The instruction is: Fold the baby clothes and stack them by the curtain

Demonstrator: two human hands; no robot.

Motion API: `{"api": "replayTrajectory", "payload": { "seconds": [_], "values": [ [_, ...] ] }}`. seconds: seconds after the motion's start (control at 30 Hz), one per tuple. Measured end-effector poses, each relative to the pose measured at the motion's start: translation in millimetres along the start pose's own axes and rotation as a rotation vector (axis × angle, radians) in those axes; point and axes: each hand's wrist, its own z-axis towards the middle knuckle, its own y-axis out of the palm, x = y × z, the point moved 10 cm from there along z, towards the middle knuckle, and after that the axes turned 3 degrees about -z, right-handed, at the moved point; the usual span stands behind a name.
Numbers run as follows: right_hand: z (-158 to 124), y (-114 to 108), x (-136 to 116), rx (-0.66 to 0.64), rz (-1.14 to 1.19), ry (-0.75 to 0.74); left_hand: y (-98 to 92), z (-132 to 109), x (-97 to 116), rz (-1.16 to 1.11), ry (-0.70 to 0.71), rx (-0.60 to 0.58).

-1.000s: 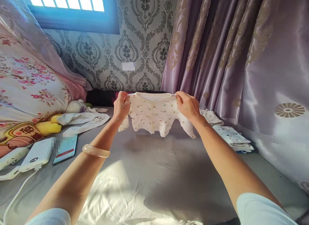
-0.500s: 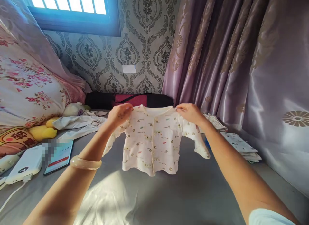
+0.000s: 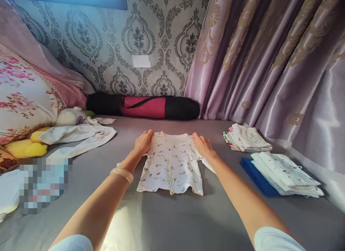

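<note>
A small white baby shirt (image 3: 171, 164) with tiny coloured prints lies flat, front up, on the grey bed sheet (image 3: 172, 222). My left hand (image 3: 143, 141) rests on its left shoulder, fingers curled onto the fabric. My right hand (image 3: 201, 144) presses on the right shoulder in the same way. Both sleeves are partly hidden under my wrists. A pale bangle (image 3: 121, 173) circles my left forearm.
Two stacks of folded clothes lie at the right, a white stack (image 3: 248, 137) and another stack (image 3: 285, 172) on a blue cloth. A red and black roll bag (image 3: 142, 106) lies along the wall. Loose white garments (image 3: 78, 136), a yellow plush (image 3: 25, 146) and floral pillows fill the left.
The shirt was held up in the air by its shoulders; both hands have lowered it and it now lies spread flat on the sheet. The view has tilted downward.
</note>
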Motion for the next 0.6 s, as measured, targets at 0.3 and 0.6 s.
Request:
{"api": "replayTrajectory", "payload": {
  "seconds": [0.3, 0.6],
  "values": [
    [31.3, 24.3, -0.7, -0.019, -0.059, -0.041, 13.0, 28.7, 0.5, 0.196, 0.053, 0.003],
    [51.6, 45.0, 23.2, -0.168, 0.305, 0.094, 23.3, 32.9, -5.6, 0.203, -0.046, -0.1]
  ]
}}
